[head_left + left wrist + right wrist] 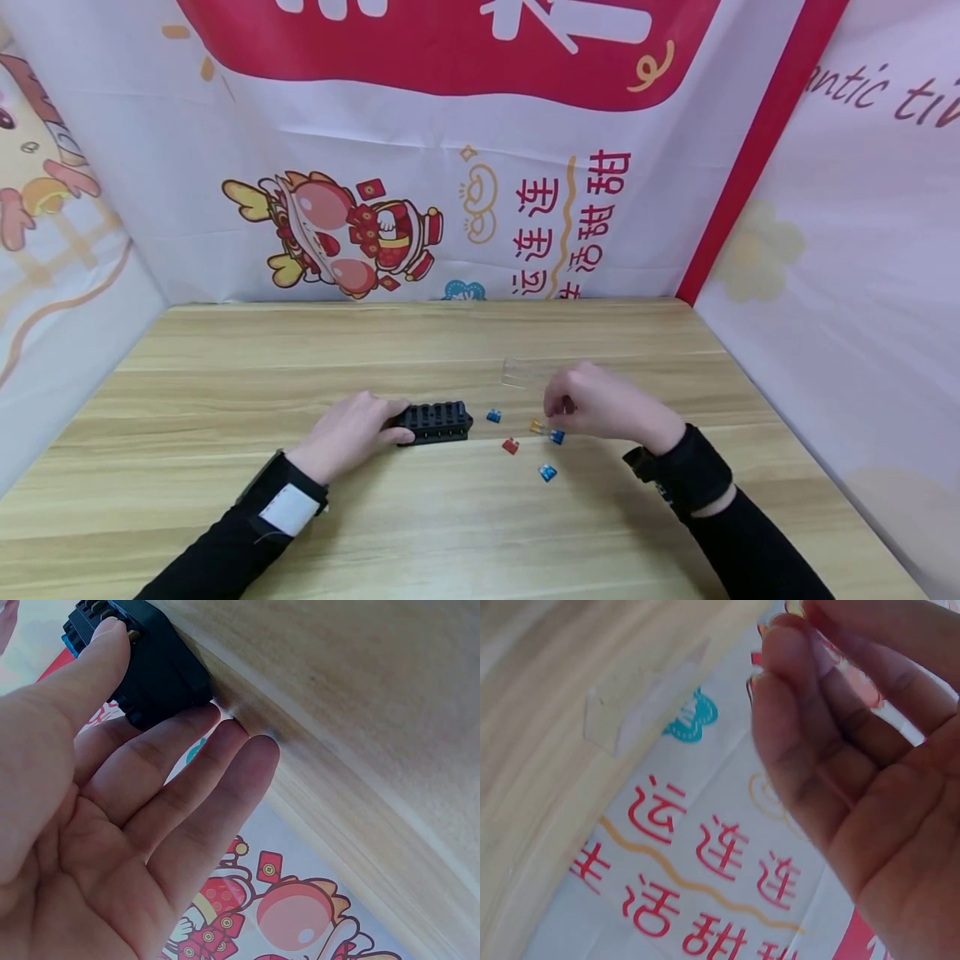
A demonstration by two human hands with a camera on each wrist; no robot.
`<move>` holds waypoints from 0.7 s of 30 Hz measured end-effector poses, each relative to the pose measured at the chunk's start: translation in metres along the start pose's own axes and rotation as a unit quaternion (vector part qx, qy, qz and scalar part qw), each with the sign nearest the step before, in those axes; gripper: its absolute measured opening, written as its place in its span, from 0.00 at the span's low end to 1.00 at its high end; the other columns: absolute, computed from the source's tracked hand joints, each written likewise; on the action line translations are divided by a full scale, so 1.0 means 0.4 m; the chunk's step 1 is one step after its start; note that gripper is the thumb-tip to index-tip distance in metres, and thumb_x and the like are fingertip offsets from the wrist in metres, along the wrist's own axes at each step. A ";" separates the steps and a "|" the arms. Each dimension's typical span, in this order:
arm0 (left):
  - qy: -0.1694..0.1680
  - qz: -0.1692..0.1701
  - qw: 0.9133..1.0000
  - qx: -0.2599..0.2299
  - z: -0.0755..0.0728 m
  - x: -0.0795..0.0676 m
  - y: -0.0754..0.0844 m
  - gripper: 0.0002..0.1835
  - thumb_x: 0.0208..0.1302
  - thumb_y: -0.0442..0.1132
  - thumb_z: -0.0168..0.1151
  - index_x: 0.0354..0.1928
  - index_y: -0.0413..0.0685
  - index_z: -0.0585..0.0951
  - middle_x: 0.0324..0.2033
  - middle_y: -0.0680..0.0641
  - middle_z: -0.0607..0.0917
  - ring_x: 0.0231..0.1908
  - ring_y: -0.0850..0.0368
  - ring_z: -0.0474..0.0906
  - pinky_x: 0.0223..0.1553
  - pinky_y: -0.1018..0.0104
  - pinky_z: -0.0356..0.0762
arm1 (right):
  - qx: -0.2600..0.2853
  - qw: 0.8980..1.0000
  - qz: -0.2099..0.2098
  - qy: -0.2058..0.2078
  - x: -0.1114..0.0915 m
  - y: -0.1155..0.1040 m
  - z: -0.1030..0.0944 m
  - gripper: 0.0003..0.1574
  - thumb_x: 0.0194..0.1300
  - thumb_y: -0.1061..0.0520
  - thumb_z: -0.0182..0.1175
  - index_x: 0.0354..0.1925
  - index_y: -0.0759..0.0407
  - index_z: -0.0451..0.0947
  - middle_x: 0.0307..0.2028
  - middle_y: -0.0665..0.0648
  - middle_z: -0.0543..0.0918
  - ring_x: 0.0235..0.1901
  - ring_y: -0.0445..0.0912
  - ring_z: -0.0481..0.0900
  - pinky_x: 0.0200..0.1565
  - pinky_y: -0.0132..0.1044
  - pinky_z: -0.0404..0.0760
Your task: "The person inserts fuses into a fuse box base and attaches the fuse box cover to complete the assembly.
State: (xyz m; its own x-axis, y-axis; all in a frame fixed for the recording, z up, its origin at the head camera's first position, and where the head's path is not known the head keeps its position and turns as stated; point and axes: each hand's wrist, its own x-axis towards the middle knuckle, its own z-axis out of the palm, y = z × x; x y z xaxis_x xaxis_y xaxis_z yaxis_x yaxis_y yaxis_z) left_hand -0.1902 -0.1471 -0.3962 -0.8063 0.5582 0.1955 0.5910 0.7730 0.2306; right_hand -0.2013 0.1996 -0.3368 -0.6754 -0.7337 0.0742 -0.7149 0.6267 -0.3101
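A black fuse box (435, 422) with a row of slots lies on the table, and my left hand (352, 433) grips its left end. In the left wrist view the thumb lies over the slotted side of the fuse box (154, 667), with fingers against the other side. My right hand (600, 408) has its fingers bent and pinches at a small yellow blade fuse (537, 427); a yellowish bit shows at the fingertips in the right wrist view. Close below those fingertips is a blue fuse (557, 437). The right hand partly hides this spot.
Between the hands lie a blue fuse (493, 415), a red fuse (510, 446) and another blue fuse (547, 472). A clear plastic cover (516, 373) sits behind them on the wooden table (420, 525). Printed cloth walls (480, 125) stand around the table.
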 end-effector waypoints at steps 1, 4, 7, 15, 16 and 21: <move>0.001 0.000 1.000 0.000 -0.001 0.000 0.000 0.14 0.58 0.49 0.66 0.42 0.50 0.81 0.22 0.58 0.74 0.20 0.65 0.64 0.23 0.70 0.61 | -0.002 1.000 -0.011 -0.001 -0.001 -0.003 0.007 0.06 0.55 0.61 0.68 0.29 0.50 0.81 0.26 0.43 0.76 0.26 0.39 0.74 0.31 0.29 0.72; 0.002 0.000 1.000 0.002 -0.002 0.000 -0.001 0.15 0.58 0.49 0.66 0.43 0.49 0.81 0.23 0.58 0.75 0.20 0.65 0.65 0.23 0.70 0.62 | -0.004 0.999 -0.042 -0.012 -0.007 -0.012 0.024 0.06 0.54 0.61 0.69 0.29 0.51 0.81 0.28 0.45 0.75 0.27 0.41 0.75 0.31 0.28 0.71; 0.002 0.001 1.000 0.005 -0.003 -0.001 -0.002 0.16 0.58 0.50 0.66 0.44 0.49 0.82 0.24 0.58 0.76 0.20 0.65 0.65 0.23 0.70 0.62 | -0.009 0.998 -0.060 -0.024 -0.012 -0.026 0.033 0.06 0.53 0.60 0.69 0.29 0.52 0.81 0.28 0.47 0.75 0.27 0.42 0.74 0.31 0.28 0.70; 0.003 -0.003 1.000 0.010 -0.004 -0.005 -0.006 0.15 0.58 0.50 0.66 0.43 0.50 0.82 0.25 0.57 0.77 0.21 0.65 0.65 0.24 0.69 0.63 | -0.015 0.996 -0.061 -0.064 -0.008 -0.044 0.053 0.08 0.50 0.61 0.70 0.27 0.50 0.80 0.27 0.46 0.74 0.27 0.38 0.70 0.29 0.28 0.68; 0.002 -0.004 1.000 0.011 -0.003 -0.005 -0.005 0.16 0.58 0.50 0.66 0.44 0.49 0.82 0.26 0.56 0.79 0.21 0.65 0.66 0.24 0.69 0.64 | -0.012 0.996 -0.062 -0.070 -0.007 -0.043 0.056 0.09 0.48 0.61 0.71 0.27 0.50 0.80 0.26 0.47 0.74 0.26 0.37 0.69 0.28 0.28 0.67; 0.000 -0.002 1.000 0.007 -0.001 -0.006 -0.002 0.18 0.59 0.50 0.66 0.46 0.48 0.82 0.26 0.56 0.80 0.21 0.65 0.66 0.24 0.69 0.64 | 0.006 0.994 -0.048 -0.097 -0.010 -0.039 0.068 0.13 0.44 0.58 0.75 0.25 0.48 0.78 0.25 0.48 0.74 0.26 0.37 0.68 0.27 0.29 0.66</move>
State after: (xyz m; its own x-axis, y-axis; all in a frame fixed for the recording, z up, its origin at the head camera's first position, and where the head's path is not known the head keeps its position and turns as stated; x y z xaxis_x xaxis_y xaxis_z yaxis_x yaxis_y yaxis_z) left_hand -0.1888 -0.1490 -0.3963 -0.8091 0.5546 0.1944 0.5869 0.7799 0.2178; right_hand -0.1825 0.1857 -0.3582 -0.5559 -0.8273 -0.0806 -0.7711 0.5495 -0.3216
